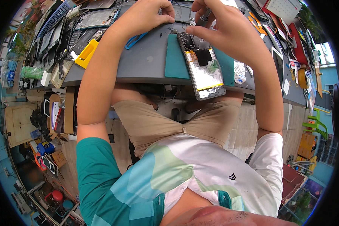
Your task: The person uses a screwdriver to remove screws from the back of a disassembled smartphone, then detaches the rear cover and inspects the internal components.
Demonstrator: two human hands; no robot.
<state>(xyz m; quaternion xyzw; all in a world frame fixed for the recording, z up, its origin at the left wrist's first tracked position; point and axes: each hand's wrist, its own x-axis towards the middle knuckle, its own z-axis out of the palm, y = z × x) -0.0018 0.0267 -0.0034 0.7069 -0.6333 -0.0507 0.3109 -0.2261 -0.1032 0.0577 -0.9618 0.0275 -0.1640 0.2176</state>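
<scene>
The opened black smartphone [200, 66] lies at upper centre of the frame, camera end toward the top, slightly tilted. Its silver-white rectangular battery [206, 75] and black rectangular camera module [187, 40] are exposed. The phone rests on the flat teal mat [174, 60]; its lower end projects past the near edge of the grey tabletop [148, 67].

Right hand [229, 32]: located above the phone's camera end. The fingers are closed around the dark grey cylindrical tool [204, 17]; the thumb extends toward the camera module. Contact between thumb and phone cannot be determined.

Left hand [152, 13]: located at top centre, fingers curled, beside the thin grey rectangular panel [182, 14]. Whether it grips anything cannot be determined.

Adjacent items: blue plastic strip-shaped tool [135, 40], below the left hand; yellow plastic holder [87, 53], upper left of the frame.
</scene>
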